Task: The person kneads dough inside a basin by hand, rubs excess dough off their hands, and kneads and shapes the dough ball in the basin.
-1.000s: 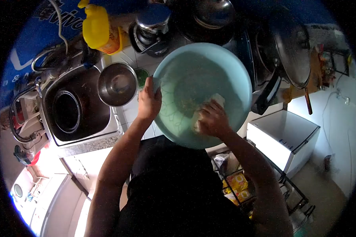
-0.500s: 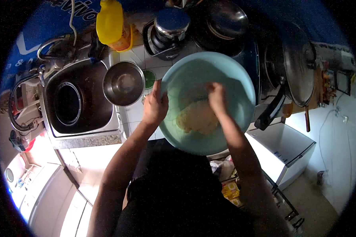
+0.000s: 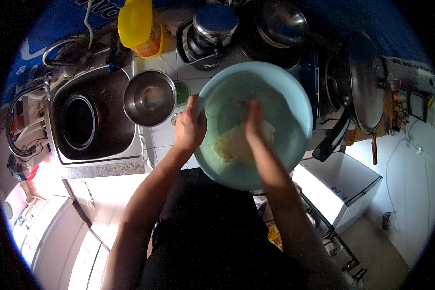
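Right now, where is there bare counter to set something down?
One small tile patch lies between the steel bowl, sink and left hand; another between the bowl, yellow bottle and dark jug. It is crowded right of the basin, by the lidded pan, and behind, by the jug and a domed lid.

The basin (image 3: 297, 116) looks smooth plastic, the dough (image 3: 231, 147) matt, the bowl (image 3: 135, 94) shiny metal.

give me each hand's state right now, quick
Left hand: closed on the rim of the pale blue basin.
Right hand: at the dough, blurred; open or closed cannot be told.
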Motion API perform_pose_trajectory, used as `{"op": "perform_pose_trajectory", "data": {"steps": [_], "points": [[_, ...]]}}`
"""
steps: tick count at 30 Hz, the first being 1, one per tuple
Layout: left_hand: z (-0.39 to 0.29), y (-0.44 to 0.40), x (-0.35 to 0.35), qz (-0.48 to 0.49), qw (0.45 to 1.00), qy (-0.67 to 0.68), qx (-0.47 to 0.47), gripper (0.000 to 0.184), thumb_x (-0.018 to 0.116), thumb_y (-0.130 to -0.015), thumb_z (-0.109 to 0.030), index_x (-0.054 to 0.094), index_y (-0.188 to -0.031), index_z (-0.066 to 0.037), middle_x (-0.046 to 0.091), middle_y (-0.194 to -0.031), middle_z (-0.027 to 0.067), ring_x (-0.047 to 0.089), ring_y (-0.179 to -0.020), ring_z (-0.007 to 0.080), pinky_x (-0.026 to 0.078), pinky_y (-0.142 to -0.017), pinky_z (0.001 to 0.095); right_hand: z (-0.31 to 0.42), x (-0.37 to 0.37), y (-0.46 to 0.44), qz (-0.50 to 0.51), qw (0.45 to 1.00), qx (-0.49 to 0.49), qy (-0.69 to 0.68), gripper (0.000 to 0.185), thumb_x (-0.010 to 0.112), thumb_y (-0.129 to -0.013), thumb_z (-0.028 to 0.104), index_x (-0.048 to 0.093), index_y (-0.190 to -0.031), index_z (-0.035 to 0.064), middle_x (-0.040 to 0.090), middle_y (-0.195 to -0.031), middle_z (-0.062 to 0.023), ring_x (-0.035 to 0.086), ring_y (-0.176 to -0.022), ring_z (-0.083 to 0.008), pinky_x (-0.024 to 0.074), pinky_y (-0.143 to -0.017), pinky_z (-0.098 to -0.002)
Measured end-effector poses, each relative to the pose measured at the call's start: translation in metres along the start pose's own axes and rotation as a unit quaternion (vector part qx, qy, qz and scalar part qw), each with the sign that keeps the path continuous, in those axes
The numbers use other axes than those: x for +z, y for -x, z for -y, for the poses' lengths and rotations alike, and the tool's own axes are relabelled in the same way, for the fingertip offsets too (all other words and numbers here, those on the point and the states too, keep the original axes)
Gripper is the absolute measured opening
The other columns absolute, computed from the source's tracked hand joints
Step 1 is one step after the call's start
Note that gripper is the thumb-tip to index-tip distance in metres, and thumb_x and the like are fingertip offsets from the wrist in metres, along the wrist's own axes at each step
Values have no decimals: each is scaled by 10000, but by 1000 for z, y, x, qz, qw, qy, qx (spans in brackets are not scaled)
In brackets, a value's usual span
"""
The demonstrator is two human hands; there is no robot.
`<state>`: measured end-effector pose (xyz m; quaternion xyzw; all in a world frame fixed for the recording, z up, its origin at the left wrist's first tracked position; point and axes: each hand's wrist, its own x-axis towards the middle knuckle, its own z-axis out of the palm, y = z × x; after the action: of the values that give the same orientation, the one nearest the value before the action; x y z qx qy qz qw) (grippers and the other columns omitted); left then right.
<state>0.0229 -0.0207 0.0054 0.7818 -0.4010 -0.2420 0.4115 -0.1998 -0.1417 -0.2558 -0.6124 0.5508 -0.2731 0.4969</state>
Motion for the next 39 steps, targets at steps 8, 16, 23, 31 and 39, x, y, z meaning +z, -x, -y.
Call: {"op": "perform_pose_trajectory", "data": {"steps": [8,16,23,31,39], "points": [[1,-1,1,0,1000,19,-2,368,508,-765,-27,421,-1122,-29,578,-743,253,569,-678,420,449,-589,469,141,-45,-29,-57,957,68,276,249,447,-844,213,582,-826,4,586,-770,-158,538,-694,-269,422,-620,-363],[2,-2,1,19,999,23,-18,391,510,-747,-4,419,-1127,-23,576,-725,252,572,-666,418,454,-591,458,164,0,-6,2,934,-132,333,218,453,-815,141,630,-781,18,604,-756,-180,570,-733,-353,436,-653,-410],[12,1,6,-20,998,17,55,406,520,-740,-10,412,-1132,-16,578,-716,244,575,-649,411,455,-580,457,197,6,12,-119,966,-77,215,190,480,-819,167,605,-806,24,603,-735,-189,582,-715,-365,452,-641,-402],[21,0,9,10,999,7,51,415,523,-745,-14,405,-1143,-21,577,-719,244,573,-637,409,454,-565,456,273,-10,-2,-157,932,-77,318,128,485,-769,95,552,-811,-5,590,-797,-205,576,-770,-363,457,-673,-428],[15,2,4,12,1000,-12,12,429,530,-739,-35,404,-1149,-27,578,-735,249,563,-673,430,444,-590,483,218,-7,50,215,822,-146,507,300,405,-852,303,585,-912,70,601,-914,-174,574,-842,-364,465,-736,-435]]}}
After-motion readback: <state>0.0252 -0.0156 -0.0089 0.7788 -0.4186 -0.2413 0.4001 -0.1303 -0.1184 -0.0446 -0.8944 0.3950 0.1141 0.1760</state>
